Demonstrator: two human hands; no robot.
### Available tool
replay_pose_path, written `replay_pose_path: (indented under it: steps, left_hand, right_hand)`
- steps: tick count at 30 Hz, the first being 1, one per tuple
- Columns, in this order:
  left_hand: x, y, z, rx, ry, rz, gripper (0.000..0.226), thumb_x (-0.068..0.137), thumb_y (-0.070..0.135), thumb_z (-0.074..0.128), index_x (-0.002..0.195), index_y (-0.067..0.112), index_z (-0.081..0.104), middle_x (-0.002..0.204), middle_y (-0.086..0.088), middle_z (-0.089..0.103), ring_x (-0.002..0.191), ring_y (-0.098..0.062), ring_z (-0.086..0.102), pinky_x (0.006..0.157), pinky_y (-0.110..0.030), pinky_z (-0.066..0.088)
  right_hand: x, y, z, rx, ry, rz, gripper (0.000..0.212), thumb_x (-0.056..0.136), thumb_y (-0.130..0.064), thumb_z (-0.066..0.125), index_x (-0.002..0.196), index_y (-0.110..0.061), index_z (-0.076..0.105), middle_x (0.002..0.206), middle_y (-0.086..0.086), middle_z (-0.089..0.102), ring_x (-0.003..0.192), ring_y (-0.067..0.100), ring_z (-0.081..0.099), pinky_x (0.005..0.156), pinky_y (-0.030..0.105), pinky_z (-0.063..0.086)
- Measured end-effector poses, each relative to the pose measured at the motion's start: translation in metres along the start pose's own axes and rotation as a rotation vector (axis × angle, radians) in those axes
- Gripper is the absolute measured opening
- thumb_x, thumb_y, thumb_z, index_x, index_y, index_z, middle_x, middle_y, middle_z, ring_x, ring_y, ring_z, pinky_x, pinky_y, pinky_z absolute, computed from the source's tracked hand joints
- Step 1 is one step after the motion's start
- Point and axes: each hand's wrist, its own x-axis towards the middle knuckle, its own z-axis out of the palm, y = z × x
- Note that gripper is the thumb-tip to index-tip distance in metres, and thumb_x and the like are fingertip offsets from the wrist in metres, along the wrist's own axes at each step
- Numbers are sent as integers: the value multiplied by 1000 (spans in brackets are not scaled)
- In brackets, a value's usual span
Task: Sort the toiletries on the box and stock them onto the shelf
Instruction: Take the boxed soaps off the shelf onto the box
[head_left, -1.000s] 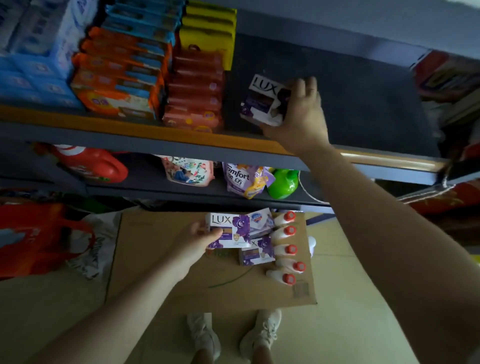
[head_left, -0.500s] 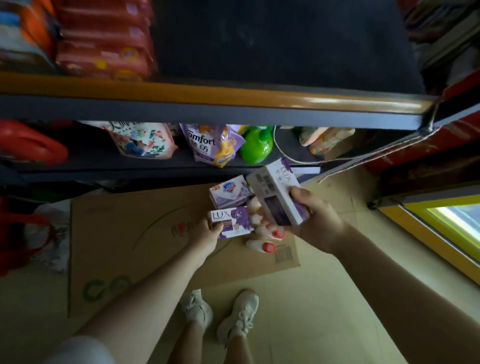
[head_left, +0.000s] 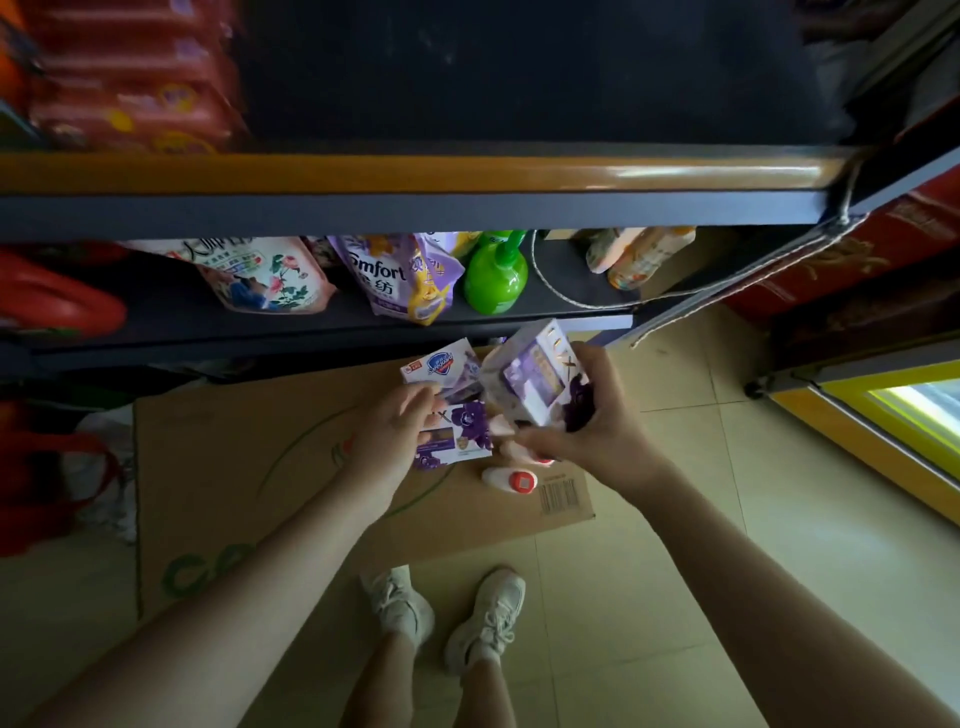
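Observation:
My right hand (head_left: 597, 431) grips a white-and-purple Lux soap box (head_left: 540, 384), tilted, just above the flat cardboard box (head_left: 234, 467) on the floor. My left hand (head_left: 395, 431) holds the left end of a second Lux soap box (head_left: 460, 436) low over the cardboard. A Safeguard soap box (head_left: 441, 364) lies just behind them. One white bottle with a red cap (head_left: 509, 480) lies in front; others are hidden under my right hand. The upper shelf (head_left: 415, 174) has a bare dark mat (head_left: 519, 67).
Red soap packs (head_left: 130, 78) fill the upper shelf's left. On the lower shelf stand a floral refill pouch (head_left: 265, 275), a purple Comfort pouch (head_left: 400, 280), a green spray bottle (head_left: 493, 275) and a red jug (head_left: 57, 306). My feet (head_left: 441, 618) stand on tiled floor.
My right hand came down from the upper shelf with its Lux box and now holds it over the cardboard, close to my left hand. The view has tipped downward.

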Motion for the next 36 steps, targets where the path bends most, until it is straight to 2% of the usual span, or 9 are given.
replay_pose_path:
  steps: [2, 5, 8, 13, 20, 23, 27, 31, 36]
  left_hand:
    - [-16, 28, -1, -225, -218, -30, 23, 94, 35, 42, 99, 21, 59, 85, 4, 69, 80, -14, 65, 73, -26, 50]
    - [-24, 41, 0, -32, -349, 159, 27, 77, 33, 68, 100, 26, 57, 88, 3, 67, 76, -10, 66, 74, -29, 52]
    - [-26, 38, 2, 55, -319, 253, 42, 66, 15, 77, 101, 28, 57, 100, 0, 66, 89, -9, 65, 83, -30, 52]
    - [-30, 27, 5, -6, -257, 314, 48, 72, -20, 63, 95, 21, 53, 104, 3, 62, 90, 4, 62, 78, -21, 54]
    - [-28, 0, 20, -140, -262, 253, 59, 80, -18, 56, 114, 30, 56, 113, 13, 64, 105, -2, 60, 81, -24, 54]
    - [-26, -15, 17, -202, -322, 148, 63, 74, -7, 68, 127, 23, 51, 123, -1, 61, 113, -11, 57, 89, -23, 51]
    - [-30, -26, 16, -324, -402, -24, 77, 46, 44, 89, 107, 10, 56, 100, -5, 68, 96, -18, 63, 83, -25, 53]
    - [-35, -30, 16, -333, -488, -161, 76, 54, 60, 78, 112, 14, 57, 93, -3, 68, 81, -15, 63, 74, -26, 51]
    - [-40, -24, 19, -366, -458, -314, 54, 80, 53, 46, 108, 8, 60, 74, -5, 62, 65, -13, 56, 70, -28, 44]
  right_hand:
    - [-3, -3, -2, -357, 110, -141, 90, 49, -33, 91, 123, -17, 43, 109, -4, 49, 94, 3, 45, 82, 21, 37]
    - [-5, -4, 0, -561, 131, -343, 90, 52, -39, 88, 124, -22, 39, 118, 6, 48, 104, 17, 48, 84, 31, 44]
    - [-6, 3, -1, -595, 86, -488, 84, 60, -45, 78, 127, -20, 34, 120, 13, 49, 110, 29, 50, 91, 34, 47]
    - [-18, 13, -16, -407, 117, -476, 48, 72, -19, 74, 116, -12, 54, 107, 8, 59, 93, 16, 58, 80, 3, 39]
    - [-38, 23, -11, -559, 143, -676, 42, 74, -5, 65, 112, -18, 49, 116, 0, 54, 106, 24, 54, 84, 32, 49]
    - [-42, 22, -10, -469, 93, -608, 40, 77, -18, 70, 113, -17, 51, 110, 3, 60, 94, 19, 59, 73, 31, 52]
    - [-39, 9, -4, -232, 78, -322, 56, 74, -52, 62, 114, -12, 59, 99, -1, 62, 82, 8, 58, 64, 18, 52]
    - [-30, -4, 1, 3, -11, 35, 42, 86, -43, 58, 117, -15, 57, 92, 7, 66, 66, 24, 68, 59, 43, 57]
    - [-22, -7, 3, 275, -140, 277, 35, 94, -39, 49, 120, -16, 52, 81, 9, 67, 56, 17, 56, 50, 27, 46]
